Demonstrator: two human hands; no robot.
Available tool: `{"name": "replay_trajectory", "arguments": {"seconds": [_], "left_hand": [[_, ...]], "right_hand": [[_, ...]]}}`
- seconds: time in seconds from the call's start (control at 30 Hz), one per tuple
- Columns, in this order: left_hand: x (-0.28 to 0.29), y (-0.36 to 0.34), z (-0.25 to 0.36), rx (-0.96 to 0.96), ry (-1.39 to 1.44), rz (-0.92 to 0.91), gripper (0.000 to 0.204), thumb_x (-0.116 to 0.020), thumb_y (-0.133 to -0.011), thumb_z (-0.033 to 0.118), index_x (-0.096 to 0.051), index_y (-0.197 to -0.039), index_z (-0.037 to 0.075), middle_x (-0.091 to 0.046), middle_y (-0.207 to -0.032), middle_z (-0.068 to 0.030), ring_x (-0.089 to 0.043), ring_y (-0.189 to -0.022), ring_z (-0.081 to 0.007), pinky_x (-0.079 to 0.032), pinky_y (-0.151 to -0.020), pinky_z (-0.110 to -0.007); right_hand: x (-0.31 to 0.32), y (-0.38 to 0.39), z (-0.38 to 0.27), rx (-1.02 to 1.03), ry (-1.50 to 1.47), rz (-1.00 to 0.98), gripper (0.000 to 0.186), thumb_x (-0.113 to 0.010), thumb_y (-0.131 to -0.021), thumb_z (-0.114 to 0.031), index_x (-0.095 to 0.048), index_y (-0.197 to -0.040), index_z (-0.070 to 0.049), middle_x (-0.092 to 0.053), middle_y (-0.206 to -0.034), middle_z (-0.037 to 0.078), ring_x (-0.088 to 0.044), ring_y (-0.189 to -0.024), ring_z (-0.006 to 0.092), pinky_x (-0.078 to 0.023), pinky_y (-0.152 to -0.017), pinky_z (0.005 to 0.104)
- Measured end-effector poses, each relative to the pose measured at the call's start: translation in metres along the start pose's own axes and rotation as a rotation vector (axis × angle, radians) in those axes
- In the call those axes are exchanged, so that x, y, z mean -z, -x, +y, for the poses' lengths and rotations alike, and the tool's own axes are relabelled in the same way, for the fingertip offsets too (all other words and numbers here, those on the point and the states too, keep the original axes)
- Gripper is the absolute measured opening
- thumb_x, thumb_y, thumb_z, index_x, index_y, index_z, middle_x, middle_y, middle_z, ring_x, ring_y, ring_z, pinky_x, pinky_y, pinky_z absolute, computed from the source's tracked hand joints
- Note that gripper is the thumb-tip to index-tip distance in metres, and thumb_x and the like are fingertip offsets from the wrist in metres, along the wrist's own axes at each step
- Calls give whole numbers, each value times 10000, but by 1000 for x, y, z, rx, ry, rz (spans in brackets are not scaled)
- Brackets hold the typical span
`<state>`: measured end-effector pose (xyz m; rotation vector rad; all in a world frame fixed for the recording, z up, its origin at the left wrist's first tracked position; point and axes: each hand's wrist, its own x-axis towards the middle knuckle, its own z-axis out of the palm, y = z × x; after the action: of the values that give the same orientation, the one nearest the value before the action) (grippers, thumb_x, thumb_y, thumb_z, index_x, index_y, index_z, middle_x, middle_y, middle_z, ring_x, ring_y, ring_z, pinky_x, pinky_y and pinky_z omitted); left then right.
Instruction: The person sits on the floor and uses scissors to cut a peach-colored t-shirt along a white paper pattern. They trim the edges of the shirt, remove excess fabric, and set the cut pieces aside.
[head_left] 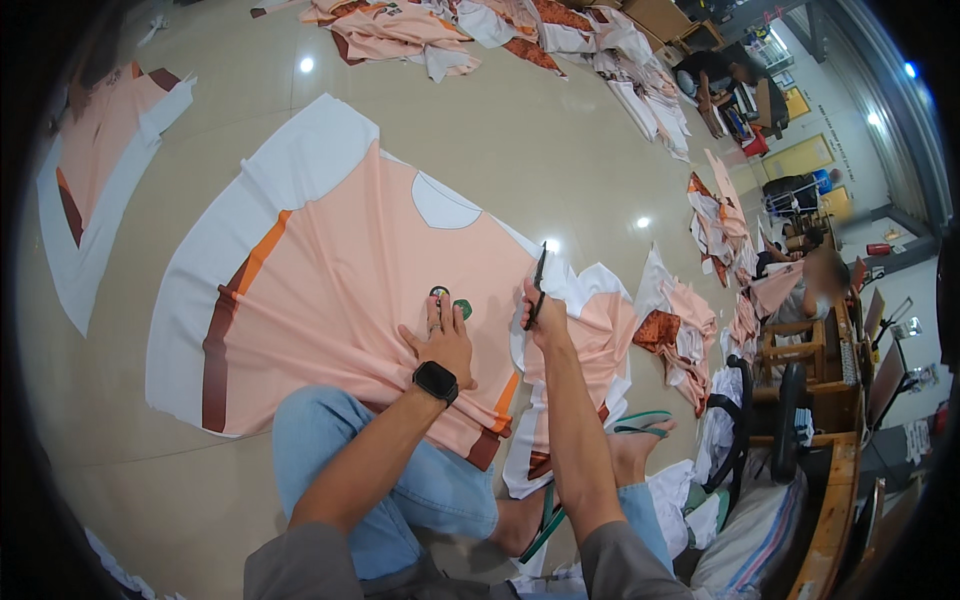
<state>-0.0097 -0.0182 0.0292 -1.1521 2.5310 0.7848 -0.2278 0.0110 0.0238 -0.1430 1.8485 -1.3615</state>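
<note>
A wide peach fabric panel point(340, 260) with white margins and orange and brown bands is spread on the floor before me, part of it bunched against my bent knee. A white half-round neck shape point(443, 203) and a small green round mark point(462, 309) show on it. My left hand point(445, 352), a black watch on its wrist, lies on the panel with the fingers spread. At the panel's right edge, my right hand point(545, 318) grips dark scissors point(541, 272), blades pointing away from me. Beneath that forearm lies a crumpled peach and white piece point(590, 340).
Another printed piece point(105, 165) lies far left, near another person's hand. Fabric heaps point(400, 35) stretch across the back and down the right. At right are a seated person point(805, 295), a black chair point(735, 420), wooden furniture point(830, 520) and a striped white sack point(755, 535).
</note>
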Motion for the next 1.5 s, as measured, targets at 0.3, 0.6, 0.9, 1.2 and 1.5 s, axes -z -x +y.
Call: {"name": "replay_trajectory", "arguments": {"seconds": [0.3, 0.6, 0.9, 1.2, 1.5], "left_hand": [[-51, 3, -20, -92, -211, 102, 982, -758, -873, 341, -210, -1629, 36, -35, -1735, -195, -64, -1592, -429, -221, -1022, -898], [35, 51, -57, -161, -621, -254, 536, -683, -895, 381, -659, -1376, 148, -372, -1641, -195, -306, -1535, -395, 24, -1096, -868], [-35, 6, -38, -270, -187, 112, 774, -724, -884, 411, -485, -1485, -13, -315, -1650, -249, -272, -1548, -411, -191, -1137, -805], [-42, 15, 2, -102, -97, -17, 1057, -772, -864, 459, -210, -1608, -39, -51, -1726, -218, -45, -1600, -396, -215, -1089, -846], [-49, 10, 0, -92, -67, 15, 1135, -832, -801, 459, -214, -1609, -42, -43, -1729, -213, -37, -1601, -393, -194, -1064, -870]], "right_hand": [[92, 41, 71, 79, -38, 1, 349, -792, -932, -364, -594, -874, -83, -514, -633, -18, -492, -458, 110, -399, -416, 266], [243, 96, 85, 80, 140, 223, 331, -788, -933, -316, -606, -840, -57, -556, -631, 21, -542, -441, 144, -431, -382, 299], [191, 198, 79, -29, 303, -255, 480, -689, -996, -445, -655, -952, 32, -581, -619, 36, -570, -430, 149, -427, -387, 286], [125, 234, 125, -226, 303, -444, 665, -709, -906, -652, -660, -910, 10, -556, -612, 6, -543, -447, 108, -402, -410, 266], [112, 204, 142, -92, 341, -336, 594, -744, -912, -590, -645, -822, -11, -550, -584, 3, -540, -440, 104, -387, -403, 258]]}}
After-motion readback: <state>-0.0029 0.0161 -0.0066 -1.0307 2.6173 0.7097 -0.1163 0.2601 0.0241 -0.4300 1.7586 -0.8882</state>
